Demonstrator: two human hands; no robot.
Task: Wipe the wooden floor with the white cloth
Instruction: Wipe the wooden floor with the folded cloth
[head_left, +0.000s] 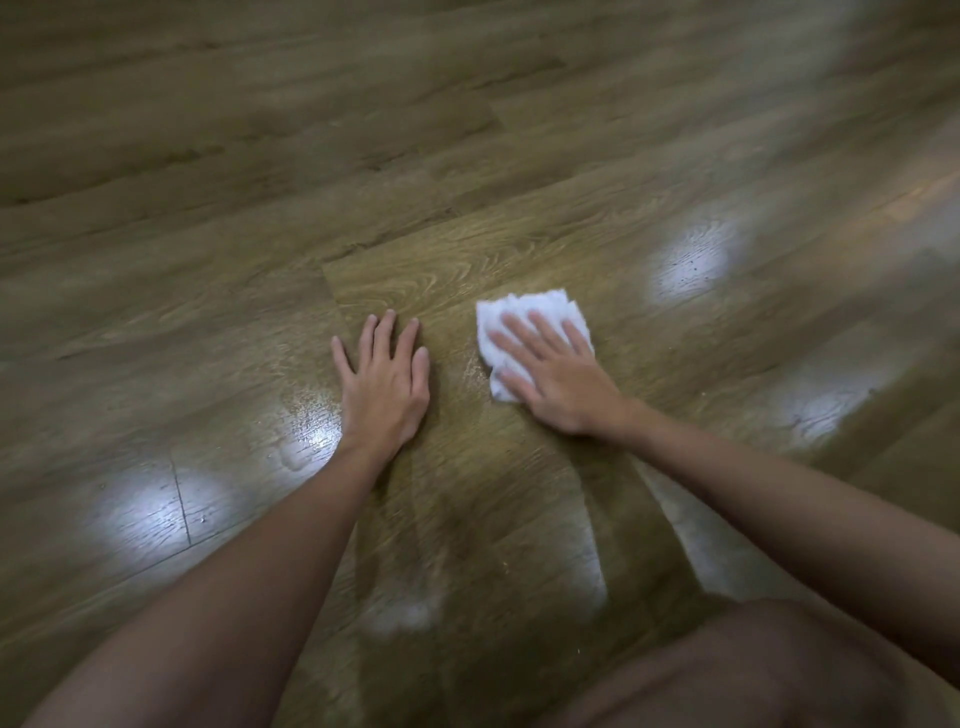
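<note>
A crumpled white cloth (519, 312) lies on the wooden floor (467, 156) a little right of centre. My right hand (556, 374) presses flat on the cloth with straight, spread fingers, covering its lower part. My left hand (384, 384) rests flat on the bare planks just left of the cloth, fingers straight and spread, holding nothing. The two hands are a short gap apart.
Brown planks fill the whole view, with bright light reflections at the left (150, 509) and right (696, 260). A faint pale smear (400, 618) shows between my forearms. My knee (753, 675) is at the bottom right.
</note>
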